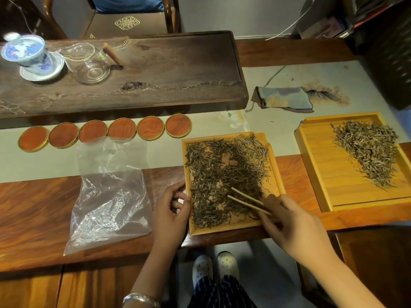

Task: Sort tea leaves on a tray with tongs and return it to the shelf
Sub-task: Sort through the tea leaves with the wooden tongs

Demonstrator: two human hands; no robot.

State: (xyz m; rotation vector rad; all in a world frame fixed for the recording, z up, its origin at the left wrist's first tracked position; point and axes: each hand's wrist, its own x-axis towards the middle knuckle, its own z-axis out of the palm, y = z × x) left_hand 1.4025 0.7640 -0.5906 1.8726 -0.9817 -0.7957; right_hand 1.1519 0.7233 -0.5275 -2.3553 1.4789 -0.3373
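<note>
Over the near tray [277, 172], tongs [248, 200] work the leaves [224, 172].
Right hand [289, 225] pinches the tongs to pick; left hand [171, 210], fingers loosely curled, steadies the tray's edge.

We see a long dark wooden tea board [178, 63] at the back of the table [33, 210]. On its left end stand a blue-and-white lidded cup [26, 52] on its saucer and, just beside it, a glass pitcher [91, 65] with a wooden handle. Along the board's front edge lies a row of six round coasters [122, 130], touching one another. Near them, a crumpled clear plastic bag [109, 196] lies flat. A folded cloth [282, 100] rests on the pale table runner [289, 72]. Below the table edge we glimpse white shoes [214, 266].
</note>
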